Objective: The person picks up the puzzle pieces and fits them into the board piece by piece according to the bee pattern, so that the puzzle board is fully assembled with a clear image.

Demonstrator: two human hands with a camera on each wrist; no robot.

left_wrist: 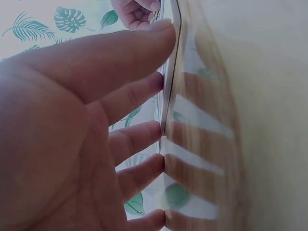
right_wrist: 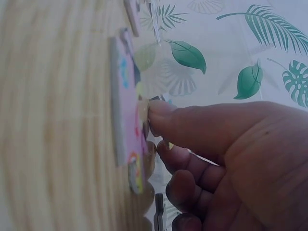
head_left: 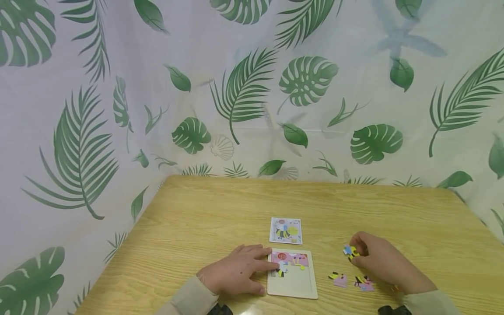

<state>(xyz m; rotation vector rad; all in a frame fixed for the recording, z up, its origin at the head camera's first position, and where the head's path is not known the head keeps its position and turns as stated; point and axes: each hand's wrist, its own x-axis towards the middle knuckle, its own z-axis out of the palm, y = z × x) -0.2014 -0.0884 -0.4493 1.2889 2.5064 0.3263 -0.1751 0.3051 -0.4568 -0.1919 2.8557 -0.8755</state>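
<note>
My left hand [head_left: 240, 271] lies spread at the left side of a pale square puzzle tray [head_left: 295, 288], its fingertips on the tray's edge and on the fitted pieces. Inside, joined jigsaw pieces [head_left: 289, 258] cover the top and upper left; the lower right shows bare board. To the right, my right hand [head_left: 379, 262] pinches a blue, yellow and black jigsaw piece [head_left: 348, 251] between thumb and fingers. Close under that hand lie a pink, yellow and black piece [head_left: 339, 281] and a similar pink piece [head_left: 364, 285], seen edge-on in the right wrist view.
Behind the tray lies a square picture card [head_left: 285, 234] with a bee on it. A small orange bit [head_left: 395, 288] peeps from under the right wrist. A leaf-patterned curtain [head_left: 252, 87] hangs along the back of the wooden table [head_left: 197, 218].
</note>
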